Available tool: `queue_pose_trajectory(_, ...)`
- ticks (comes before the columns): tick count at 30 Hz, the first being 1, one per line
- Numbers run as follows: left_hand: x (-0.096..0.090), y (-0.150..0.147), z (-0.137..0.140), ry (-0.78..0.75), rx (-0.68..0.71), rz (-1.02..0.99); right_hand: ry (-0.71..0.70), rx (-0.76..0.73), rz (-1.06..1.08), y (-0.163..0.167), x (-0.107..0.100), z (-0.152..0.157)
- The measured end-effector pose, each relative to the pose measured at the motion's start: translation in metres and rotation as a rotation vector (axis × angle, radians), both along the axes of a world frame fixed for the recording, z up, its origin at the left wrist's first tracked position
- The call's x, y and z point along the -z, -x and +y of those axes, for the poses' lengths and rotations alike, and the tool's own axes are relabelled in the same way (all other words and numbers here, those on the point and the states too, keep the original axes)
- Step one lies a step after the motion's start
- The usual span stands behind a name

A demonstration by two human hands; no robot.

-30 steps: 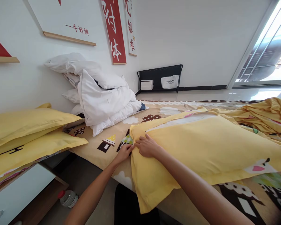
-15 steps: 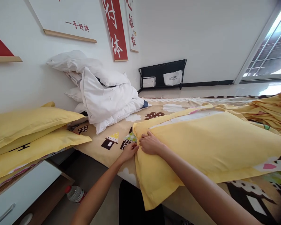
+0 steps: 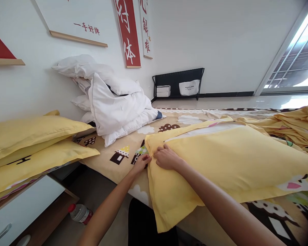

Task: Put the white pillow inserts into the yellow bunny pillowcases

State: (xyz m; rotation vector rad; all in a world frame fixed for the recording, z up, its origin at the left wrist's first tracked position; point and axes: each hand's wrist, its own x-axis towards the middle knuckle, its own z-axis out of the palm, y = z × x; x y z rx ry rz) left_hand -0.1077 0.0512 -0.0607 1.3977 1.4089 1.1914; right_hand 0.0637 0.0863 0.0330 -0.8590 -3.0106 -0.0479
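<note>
A yellow pillowcase point(image 3: 207, 164) lies on the patterned bed, and a strip of the white pillow point(image 3: 205, 131) inside shows through its long opening on the far side. At its left edge my left hand point(image 3: 142, 162) pinches the hem between thumb and fingers. My right hand point(image 3: 166, 158) rests just beside it on top of the case, its fingers curled into the fabric near the same edge. The pinched cloth is partly hidden by the fingers.
White pillows and bedding point(image 3: 120, 106) are heaped against the wall. Yellow pillows point(image 3: 38, 136) lie on a bedside cabinet point(image 3: 28, 208) at left, with a red-capped bottle point(image 3: 80, 213) below. Crumpled yellow cloth point(image 3: 295, 123) lies at right. A black rack point(image 3: 178, 77) stands beyond the bed.
Both hands keep hold at the same edge of the pillowcase, with hardly any movement. The camera view has shifted slightly.
</note>
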Motion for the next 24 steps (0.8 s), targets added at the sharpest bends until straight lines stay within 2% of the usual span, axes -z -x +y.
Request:
queue_pose_trajectory(8, 0.005, -0.008, 0.007, -0.088, -0.110, -0.117, 0.026, -0.003, -0.033, 0.002, 0.008, 0.002)
queue_pose_trajectory(18, 0.001, -0.013, 0.008, -0.112, -0.068, -0.079, 0.008, 0.118, 0.006, 0.022, 0.013, 0.013)
queue_pose_trajectory(24, 0.006, -0.010, 0.005, -0.075, -0.076, -0.186, 0.025, 0.168, 0.084, 0.029, 0.014, 0.017)
